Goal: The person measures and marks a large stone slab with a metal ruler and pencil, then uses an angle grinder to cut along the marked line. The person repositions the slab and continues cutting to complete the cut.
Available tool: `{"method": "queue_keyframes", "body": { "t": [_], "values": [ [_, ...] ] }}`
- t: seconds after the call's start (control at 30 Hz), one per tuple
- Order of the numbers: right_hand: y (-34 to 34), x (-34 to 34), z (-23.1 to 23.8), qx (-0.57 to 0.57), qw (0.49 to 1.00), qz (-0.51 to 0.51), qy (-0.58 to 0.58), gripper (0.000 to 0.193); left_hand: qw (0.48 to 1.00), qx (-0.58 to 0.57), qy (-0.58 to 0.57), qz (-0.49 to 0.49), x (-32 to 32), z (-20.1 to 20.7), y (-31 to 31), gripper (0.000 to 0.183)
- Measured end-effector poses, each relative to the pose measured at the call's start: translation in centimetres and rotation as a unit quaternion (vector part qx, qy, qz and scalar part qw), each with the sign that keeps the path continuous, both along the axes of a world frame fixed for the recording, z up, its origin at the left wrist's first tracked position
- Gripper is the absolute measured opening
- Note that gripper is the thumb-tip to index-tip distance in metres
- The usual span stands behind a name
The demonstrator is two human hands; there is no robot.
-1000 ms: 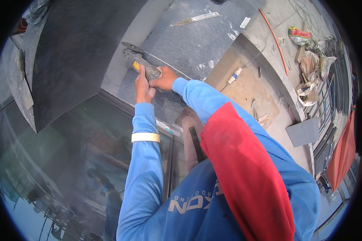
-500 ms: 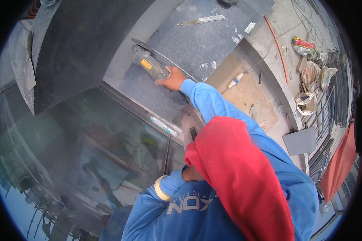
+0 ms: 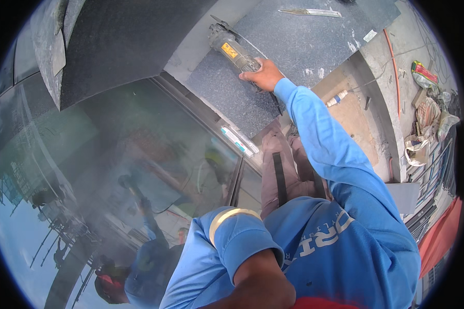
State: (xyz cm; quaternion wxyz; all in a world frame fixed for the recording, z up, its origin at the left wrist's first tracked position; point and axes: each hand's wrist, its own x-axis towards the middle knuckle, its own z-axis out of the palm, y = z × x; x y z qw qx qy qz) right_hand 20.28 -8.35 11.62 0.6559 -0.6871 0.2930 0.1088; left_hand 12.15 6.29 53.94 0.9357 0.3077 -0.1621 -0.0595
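My right hand [image 3: 265, 76] is wrapped round the rear body of a grey angle grinder [image 3: 231, 49] with a yellow label. The grinder lies on a dark speckled stone slab [image 3: 294, 51], its cutting disc [image 3: 225, 23] at the far left end, beside a pale straight line along the slab. Close to the lower edge, my left hand [image 3: 260, 291] is raised and bent back; its fingers are out of sight. Red cloth [image 3: 322, 303] shows beside that hand, and whether the fingers hold it cannot be seen. A long narrow metal strip [image 3: 310, 12] lies farther back on the slab.
To the left are reflective glass [image 3: 154, 154] and a dark panel [image 3: 123, 51]. A white and teal packet [image 3: 237, 139] lies beside the slab. At right are a white tube [image 3: 336, 98], an orange hose [image 3: 393, 72], bags [image 3: 425, 74] and metal bars [image 3: 430, 175].
The red cloth has dropped from in front of my chest to the lower edge, and my left hand has come down toward that edge. My right hand stays on the grinder; the view has shifted.
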Motion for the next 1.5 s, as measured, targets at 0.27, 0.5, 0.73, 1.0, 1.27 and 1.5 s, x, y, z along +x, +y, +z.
{"method": "queue_keyframes", "body": {
  "t": [0.27, 0.5, 0.73, 1.0, 1.27, 1.5],
  "values": [
    [-0.6, -0.4, 0.5, 0.021, 0.999, 0.018, 0.045, 0.065, 0.997, -0.004, -0.031, 0.067, -2.1, -0.8, 1.8, 0.04],
    [-0.4, -1.9, 0.9, 0.001, 1.0, 0.013, 0.026, 0.062, 0.995, -0.024, -0.008, 0.1, -3.0, -1.8, 1.4, 0.04],
    [-0.4, -1.2, 0.5, 0.026, 0.998, 0.021, 0.048, 0.067, 0.995, -0.028, 0.014, 0.091, -3.6, -2.8, 1.9, 0.04],
    [-0.7, -0.2, -0.8, -0.013, 0.999, 0.015, 0.038, 0.066, 0.996, 0.013, 0.03, 0.078, -2.2, -2.8, 1.8, 0.043],
    [-0.7, -0.4, -0.4, 0.001, 0.999, 0.011, 0.033, 0.066, 0.994, -0.007, 0.002, 0.112, -2.1, -3.2, 0.8, 0.046],
    [-0.8, -2.7, 0.6, -0.021, 0.998, 0.028, 0.049, 0.064, 0.99, 0.036, -0.003, 0.139, -1.5, -2.0, -0.1, 0.046]
  ]
}}
